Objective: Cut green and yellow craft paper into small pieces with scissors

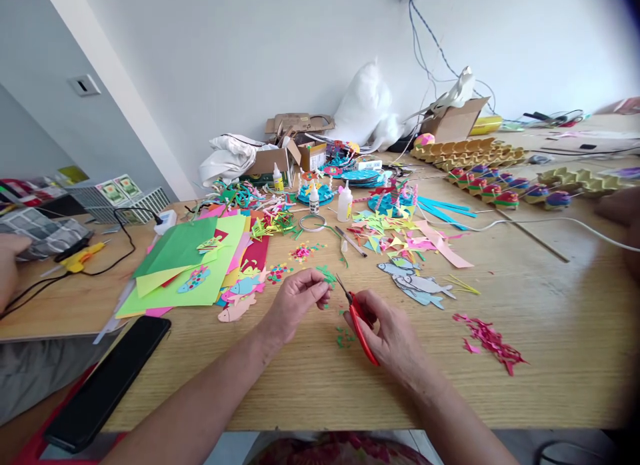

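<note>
Between the thumb and fingers of my left hand point(301, 303) is a small green paper piece point(326, 274). Red-handled scissors point(361, 325) are gripped in my right hand point(387, 325), their blades pointing up and left beside the green paper. Small green clippings point(344, 337) lie on the table below, between my hands. Grey-blue paper fish point(417, 283) rest beyond my right hand. Left of my left hand are a pink paper fish point(237, 307) and a pile of green and yellow sheets point(185, 258).
A black phone point(110, 381) lies at the table's point(540, 318) left front edge. Red paper scraps point(493, 341) are to the right. Glue bottles point(345, 202), coloured scraps point(395, 231) and painted egg cartons point(505, 188) stand farther back. Parts of other people show at both sides.
</note>
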{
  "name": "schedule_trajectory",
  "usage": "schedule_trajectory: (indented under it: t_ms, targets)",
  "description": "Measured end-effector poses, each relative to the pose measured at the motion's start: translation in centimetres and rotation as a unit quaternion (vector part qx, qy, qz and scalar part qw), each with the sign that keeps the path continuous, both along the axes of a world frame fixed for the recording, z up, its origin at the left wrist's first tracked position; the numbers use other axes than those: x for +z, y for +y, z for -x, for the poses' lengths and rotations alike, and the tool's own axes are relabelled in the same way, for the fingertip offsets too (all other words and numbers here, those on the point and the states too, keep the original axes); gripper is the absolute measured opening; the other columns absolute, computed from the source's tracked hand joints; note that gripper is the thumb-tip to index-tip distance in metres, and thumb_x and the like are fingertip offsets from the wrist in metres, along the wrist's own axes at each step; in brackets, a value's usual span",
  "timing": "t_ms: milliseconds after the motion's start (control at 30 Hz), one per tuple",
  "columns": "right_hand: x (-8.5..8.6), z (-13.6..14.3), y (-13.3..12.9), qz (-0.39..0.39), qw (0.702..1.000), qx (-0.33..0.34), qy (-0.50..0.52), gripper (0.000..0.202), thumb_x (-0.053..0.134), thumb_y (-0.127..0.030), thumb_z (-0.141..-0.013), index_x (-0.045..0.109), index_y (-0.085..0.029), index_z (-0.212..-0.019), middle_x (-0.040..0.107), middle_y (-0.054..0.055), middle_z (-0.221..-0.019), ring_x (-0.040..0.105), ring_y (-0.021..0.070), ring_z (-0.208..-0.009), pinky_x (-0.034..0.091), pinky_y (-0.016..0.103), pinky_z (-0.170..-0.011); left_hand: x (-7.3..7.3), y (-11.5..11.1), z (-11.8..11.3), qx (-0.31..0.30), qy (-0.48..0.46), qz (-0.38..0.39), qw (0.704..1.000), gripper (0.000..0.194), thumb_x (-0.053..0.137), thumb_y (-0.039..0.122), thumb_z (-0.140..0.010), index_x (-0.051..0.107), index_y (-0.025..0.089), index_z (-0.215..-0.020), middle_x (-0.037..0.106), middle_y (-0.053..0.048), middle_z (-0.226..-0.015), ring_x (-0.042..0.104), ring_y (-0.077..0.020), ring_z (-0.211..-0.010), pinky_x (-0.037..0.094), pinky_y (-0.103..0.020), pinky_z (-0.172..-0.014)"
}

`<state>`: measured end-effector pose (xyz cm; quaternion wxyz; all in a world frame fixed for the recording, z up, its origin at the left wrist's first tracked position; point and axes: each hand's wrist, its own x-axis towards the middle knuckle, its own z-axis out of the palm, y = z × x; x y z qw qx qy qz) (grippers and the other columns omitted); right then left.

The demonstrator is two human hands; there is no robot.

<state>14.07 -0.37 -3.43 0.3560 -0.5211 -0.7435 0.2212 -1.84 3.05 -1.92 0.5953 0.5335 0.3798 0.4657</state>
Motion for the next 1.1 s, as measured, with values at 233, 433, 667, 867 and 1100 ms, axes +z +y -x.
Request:
schedule_trajectory:
  t_ms: [233,433,667,867,1100]
  targets:
    - [-0.3,-0.2,-0.4,0.005,0.999,0.047,-0.011,0.012,0.042,-0.028,-0.082,0.044,-0.02,-0.073,0.046,-0.003,-0.059,0.043,0.0113,-0.053,0.034,0.021,-0.05,0.1,-0.5,-0.2,-0.024,-0.016,-0.033,0.999,0.014,0.056,0.027,-0.073,0.055,0.013,-0.069,0.053,0.001,-0.06,0.048,-0.0086,-0.058,0.039,-0.022,-0.056]
    - [-0.5,-0.1,-0.3,-0.013,0.999,0.051,-0.01,0.011,0.042,-0.028,-0.082,0.043,-0.02,-0.074,0.045,-0.003,-0.059,0.043,0.0109,-0.053,0.034,0.021,-0.05,0.4,-0.8,-0.5,-0.035,0.019,-0.058,0.998,0.016,0.055,0.028,-0.074,0.054,0.013,-0.068,0.05,0.001,-0.06,0.046,-0.0088,-0.057,0.038,-0.021,-0.055]
    - [-0.4,-0.2,-0.4,-0.033,0.998,0.042,-0.026,0.01,0.042,-0.026,-0.082,0.044,-0.02,-0.074,0.047,-0.002,-0.059,0.044,0.0117,-0.053,0.034,0.022,-0.051,0.5,-0.9,-0.7,-0.037,0.046,-0.052,0.997,0.016,0.054,0.029,-0.074,0.054,0.014,-0.067,0.049,0.001,-0.06,0.045,-0.009,-0.057,0.038,-0.022,-0.056]
    - [-0.4,-0.3,-0.7,-0.041,0.998,0.029,-0.023,0.01,0.044,-0.024,-0.08,0.045,-0.02,-0.071,0.047,-0.003,-0.057,0.044,0.0113,-0.051,0.033,0.021,-0.049,0.5,-1.1,-0.9,-0.048,0.041,-0.034,0.997,0.018,0.054,0.031,-0.074,0.054,0.014,-0.068,0.048,0.001,-0.059,0.044,-0.0089,-0.057,0.037,-0.021,-0.055]
    - [-0.4,-0.4,-0.9,-0.041,0.999,0.03,-0.016,0.01,0.044,-0.024,-0.08,0.044,-0.02,-0.071,0.045,-0.004,-0.056,0.043,0.0102,-0.049,0.033,0.02,-0.048,1.0,-1.3,-0.9,-0.053,0.066,-0.034,0.996,0.018,0.053,0.03,-0.074,0.054,0.013,-0.068,0.048,0.001,-0.059,0.043,-0.0087,-0.056,0.038,-0.022,-0.056]
